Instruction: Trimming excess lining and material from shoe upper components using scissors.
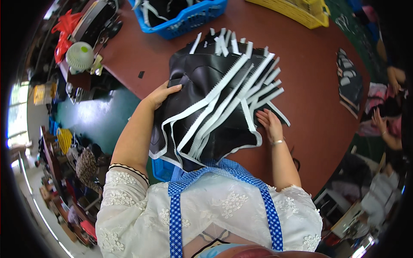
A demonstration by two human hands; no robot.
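A thick stack of black, leather-like pieces [193, 73] lies in front of me, reaching over the table's near edge. White strips [223, 103] with toothed edges, like zipper tape, run along the pieces, and their loose ends fan out at the far right. My left hand [162, 94] grips the stack's left side, its thumb on top and its other fingers hidden beneath. At the right side, my right hand [271, 124] has its fingers stretched toward the pieces, palm facing them; the fingertips are at the edge, and whether they touch I cannot tell.
Beyond the stack, a blue basket [185, 23] with similar pieces stands on the reddish-brown table [309, 64]. A yellow basket [297, 13] is at the far edge. Dark flat pieces [349, 81] lie right; a small fan [80, 56] stands left. Scissor-like handles [296, 163] show near my right forearm.
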